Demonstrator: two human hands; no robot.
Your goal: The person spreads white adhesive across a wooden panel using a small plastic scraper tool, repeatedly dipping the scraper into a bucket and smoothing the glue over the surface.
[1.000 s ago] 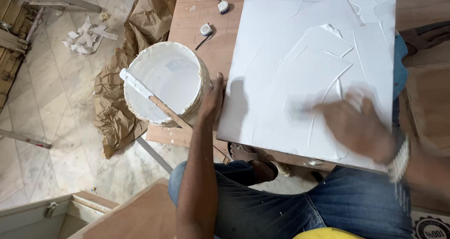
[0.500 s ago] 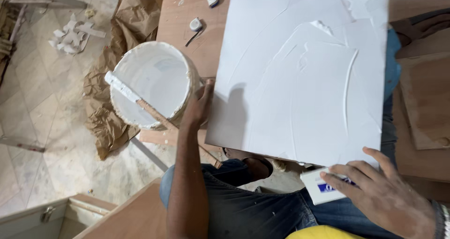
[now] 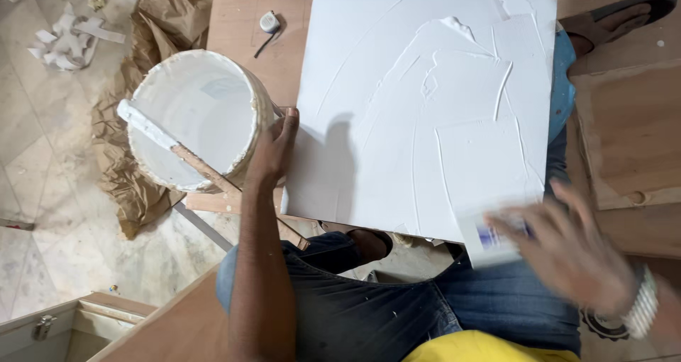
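A large white board (image 3: 397,121) coated with wet white paste lies tilted over a wooden table. My left hand (image 3: 275,152) grips the board's left edge, fingers closed on it. My right hand (image 3: 567,252), blurred with motion, holds a flat white plastic card (image 3: 486,238) with a blue patch at the board's near right corner. A white bucket (image 3: 195,117) full of paste stands just left of my left hand, with a paste-covered wooden stick (image 3: 177,149) resting across its rim.
Crumpled brown paper (image 3: 120,170) lies on the tiled floor under the bucket. Two small white objects (image 3: 269,23) sit on the wooden table behind it. A sandalled foot (image 3: 617,14) shows at the top right. Wooden panels (image 3: 631,135) lie to the right.
My right hand left the board's surface, dropped below its near edge holding the card, and now comes back up to the near right corner. My left hand stays on the board's edge.
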